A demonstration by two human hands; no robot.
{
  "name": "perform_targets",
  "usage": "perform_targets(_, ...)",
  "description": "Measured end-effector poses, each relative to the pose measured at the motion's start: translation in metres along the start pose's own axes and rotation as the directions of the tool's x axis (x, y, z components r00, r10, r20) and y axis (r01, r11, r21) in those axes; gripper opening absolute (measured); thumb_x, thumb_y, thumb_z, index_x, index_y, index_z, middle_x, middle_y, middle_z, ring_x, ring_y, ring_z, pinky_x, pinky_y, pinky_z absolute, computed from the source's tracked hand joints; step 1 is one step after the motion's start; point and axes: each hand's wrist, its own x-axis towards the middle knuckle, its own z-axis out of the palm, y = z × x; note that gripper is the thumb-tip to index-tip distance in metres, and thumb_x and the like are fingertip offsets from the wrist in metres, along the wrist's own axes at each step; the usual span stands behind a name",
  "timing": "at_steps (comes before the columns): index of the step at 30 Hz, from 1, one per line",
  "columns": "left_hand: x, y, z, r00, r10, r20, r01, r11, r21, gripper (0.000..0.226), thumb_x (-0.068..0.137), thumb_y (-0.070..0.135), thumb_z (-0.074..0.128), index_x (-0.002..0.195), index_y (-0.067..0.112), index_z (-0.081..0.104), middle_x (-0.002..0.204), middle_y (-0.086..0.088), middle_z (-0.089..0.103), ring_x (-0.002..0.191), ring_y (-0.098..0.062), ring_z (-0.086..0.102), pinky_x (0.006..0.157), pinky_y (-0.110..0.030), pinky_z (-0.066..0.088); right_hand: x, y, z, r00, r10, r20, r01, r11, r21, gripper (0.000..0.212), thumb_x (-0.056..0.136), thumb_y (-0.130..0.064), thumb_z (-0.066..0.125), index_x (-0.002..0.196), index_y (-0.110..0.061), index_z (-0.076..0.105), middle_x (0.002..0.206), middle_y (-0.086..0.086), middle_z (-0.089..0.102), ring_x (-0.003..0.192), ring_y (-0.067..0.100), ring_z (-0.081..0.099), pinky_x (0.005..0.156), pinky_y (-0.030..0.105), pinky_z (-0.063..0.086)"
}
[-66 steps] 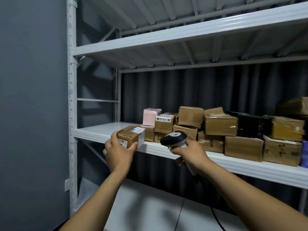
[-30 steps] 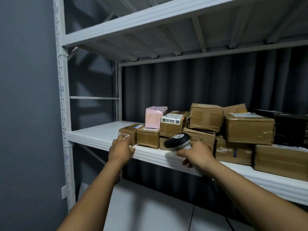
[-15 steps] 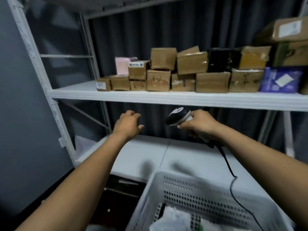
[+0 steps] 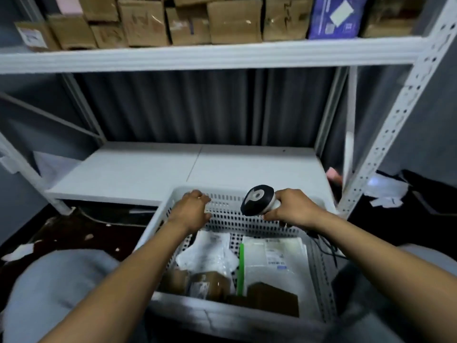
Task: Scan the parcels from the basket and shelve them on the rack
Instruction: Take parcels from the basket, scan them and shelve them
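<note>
Left hand [image 4: 191, 210]: loose, fingers a little bent, nothing in it; up by the far wall of the basket [image 4: 232, 219]; touching it or not, too hard to tell.
Right hand [image 4: 294, 210]: wrapped tight round the handle of the scanner [image 4: 258, 200].
White bag parcel [image 4: 206, 254]: in the basket, just below the left hand, nearer the body; looks soft, light and floppy, maybe slippery; best scooped from under or pinched at a thick edge.
Clear flat parcel [image 4: 272, 261]: below the right hand, beside the white bag; thin and bendy, label on top; best lifted by a long edge, label up for the scanner.
Brown box [image 4: 210, 284]: further toward the body from the left hand; stiff, with shiny tape; good for fingers on two sides.
Rack [image 4: 210, 55]: high above both hands, a row of boxes [image 4: 141, 23] on it.
Next step, a guess: left hand down to the white bag.
</note>
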Motion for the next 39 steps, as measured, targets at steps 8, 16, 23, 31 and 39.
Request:
perform_targets(8, 0.002, 0.059, 0.131, 0.943, 0.127, 0.306, -0.111, 0.991, -0.07, 0.052, 0.093, 0.036, 0.056, 0.142, 0.021, 0.044, 0.146, -0.006, 0.039, 0.132, -0.026, 0.039, 0.105, -0.035, 0.039, 0.007, 0.095, 0.018, 0.983, 0.143, 0.111, -0.132, 0.986, -0.107, 0.027, 0.083, -0.025, 0.072, 0.093, 0.0, 0.071, 0.082, 0.015, 0.074, 0.072, 0.025, 0.072, 0.049, 0.011, 0.046)
perform_targets(16, 0.005, 0.108, 0.221, 0.793, 0.18, 0.582, -0.042, 0.969, -0.243, 0.069, 0.09, 0.051, 0.057, 0.148, 0.023, 0.034, 0.15, -0.009, 0.037, 0.135, -0.027, 0.039, 0.112, -0.037, 0.034, 0.012, 0.129, 0.027, 0.974, 0.155, 0.165, -0.134, 0.982, -0.132, 0.034, 0.089, -0.029, 0.067, 0.102, 0.002, 0.068, 0.095, 0.019, 0.072, 0.082, 0.028, 0.07, 0.076, 0.031, 0.052)
perform_targets(23, 0.006, 0.115, 0.25, 0.676, 0.103, 0.73, 0.14, 0.954, -0.264, 0.08, 0.086, 0.054, 0.062, 0.151, 0.025, 0.025, 0.15, -0.01, 0.038, 0.135, -0.029, 0.04, 0.112, -0.039, 0.034, 0.022, 0.132, 0.037, 0.969, 0.152, 0.194, -0.109, 0.971, -0.214, 0.033, 0.085, -0.037, 0.069, 0.1, -0.007, 0.07, 0.086, 0.01, 0.074, 0.076, 0.022, 0.07, 0.082, 0.038, 0.057)
perform_targets(31, 0.001, 0.108, 0.237, 0.805, 0.03, 0.593, 0.297, 0.844, -0.446, 0.062, 0.07, 0.036, 0.081, 0.124, 0.032, 0.051, 0.118, -0.007, 0.039, 0.106, -0.02, 0.048, 0.092, -0.018, 0.041, 0.022, 0.127, 0.039, 0.974, 0.163, 0.158, -0.145, 0.982, -0.117, 0.03, 0.083, -0.027, 0.07, 0.097, -0.001, 0.071, 0.086, 0.016, 0.073, 0.078, 0.026, 0.071, 0.077, 0.038, 0.059)
perform_targets(39, -0.015, 0.07, 0.173, 0.945, -0.227, 0.237, 0.323, 0.527, -0.786, 0.065, 0.044, 0.048, 0.078, 0.106, 0.046, 0.056, 0.118, -0.006, 0.051, 0.102, -0.02, 0.057, 0.092, -0.033, 0.051, 0.021, 0.121, 0.034, 0.967, 0.249, 0.044, -0.247, 0.888, 0.389, 0.017, 0.081, -0.024, 0.076, 0.09, -0.012, 0.069, 0.081, 0.011, 0.074, 0.069, 0.023, 0.073, 0.064, 0.031, 0.058)
